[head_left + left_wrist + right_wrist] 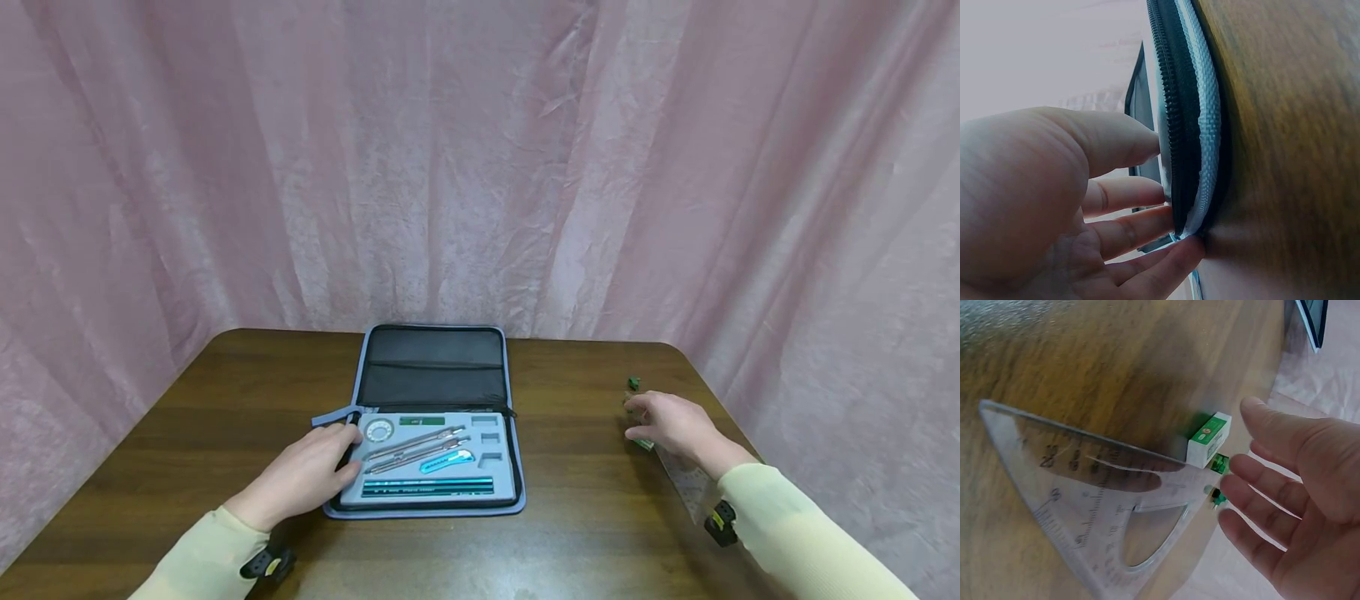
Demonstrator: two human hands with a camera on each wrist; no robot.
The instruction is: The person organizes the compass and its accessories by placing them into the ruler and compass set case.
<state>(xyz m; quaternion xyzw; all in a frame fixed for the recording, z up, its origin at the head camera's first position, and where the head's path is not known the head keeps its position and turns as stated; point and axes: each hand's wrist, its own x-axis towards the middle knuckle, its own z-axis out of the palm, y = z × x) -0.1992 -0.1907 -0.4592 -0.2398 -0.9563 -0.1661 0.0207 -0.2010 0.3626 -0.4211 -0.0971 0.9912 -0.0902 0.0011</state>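
An unzipped blue-edged case [425,513] lies spread on the table, its lid folded back. My left hand [307,472] rests at its left edge, thumb and fingertips touching the tray rim and zipper [1169,94]. In the tray [450,415] sit a tape roll [379,430], two metal compasses, a light-blue cutter [447,462] and dark green pencils [427,487]. On the right, my right hand [678,425] hovers with spread, slightly bent fingers beside a green-and-white eraser [1209,439], a small green sharpener [1220,464] and another small green piece [1217,498].
A clear set square [1094,506] lies beneath and beside my right wrist, its tip near the eraser. Three recesses [489,439] show at the tray's right side. A strap [335,415] sticks out left of the case. Pink curtains [480,167] hang behind the wooden table [577,500].
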